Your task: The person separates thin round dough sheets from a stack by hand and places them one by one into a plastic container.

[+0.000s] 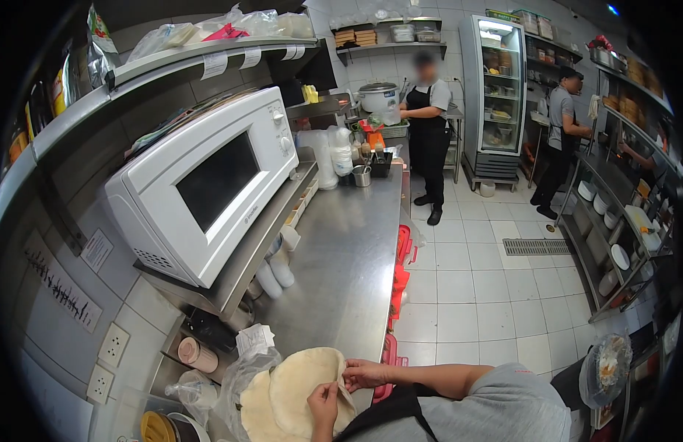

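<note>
Our right hand pinched the upper dough sheet at its edge; our left hand curled above it, hold unclear.

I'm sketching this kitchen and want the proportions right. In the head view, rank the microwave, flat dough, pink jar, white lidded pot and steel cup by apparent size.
1. Microwave
2. Flat dough
3. Pink jar and white lidded pot: too alike to rank
4. Steel cup
</note>
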`<state>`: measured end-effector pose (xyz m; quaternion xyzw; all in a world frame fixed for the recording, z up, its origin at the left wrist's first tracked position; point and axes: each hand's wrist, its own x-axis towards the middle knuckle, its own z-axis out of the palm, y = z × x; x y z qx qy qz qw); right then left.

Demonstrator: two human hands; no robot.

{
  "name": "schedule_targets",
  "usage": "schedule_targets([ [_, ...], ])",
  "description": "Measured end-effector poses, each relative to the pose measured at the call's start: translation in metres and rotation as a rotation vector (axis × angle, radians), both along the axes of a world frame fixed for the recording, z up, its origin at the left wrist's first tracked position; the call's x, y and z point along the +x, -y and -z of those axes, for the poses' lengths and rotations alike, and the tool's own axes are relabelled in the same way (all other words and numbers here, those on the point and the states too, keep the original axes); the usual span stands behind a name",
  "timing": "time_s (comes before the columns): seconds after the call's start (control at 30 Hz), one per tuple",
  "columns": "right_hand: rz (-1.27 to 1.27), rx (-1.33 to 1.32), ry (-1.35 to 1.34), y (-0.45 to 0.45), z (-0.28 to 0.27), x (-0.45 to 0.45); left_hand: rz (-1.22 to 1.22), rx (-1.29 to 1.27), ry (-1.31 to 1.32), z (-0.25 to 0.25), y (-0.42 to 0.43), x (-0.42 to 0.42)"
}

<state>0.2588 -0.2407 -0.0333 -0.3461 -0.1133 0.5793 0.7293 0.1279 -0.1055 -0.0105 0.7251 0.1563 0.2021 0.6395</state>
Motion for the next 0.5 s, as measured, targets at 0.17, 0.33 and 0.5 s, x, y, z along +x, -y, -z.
schedule_targets([
  [0.17,-0.01,0.033,-0.045,0.001,0.0,0.001,-0.002,-0.014,-0.021,0.002,-0.003,0.0],
  [0.33,-0.022,0.051,-0.068,0.001,0.003,0.003,0.007,-0.061,-0.021,0.004,-0.004,0.0],
  [0.5,-0.012,0.054,-0.075,0.001,0.004,0.003,0.023,-0.146,-0.003,0.012,-0.007,0.002],
])
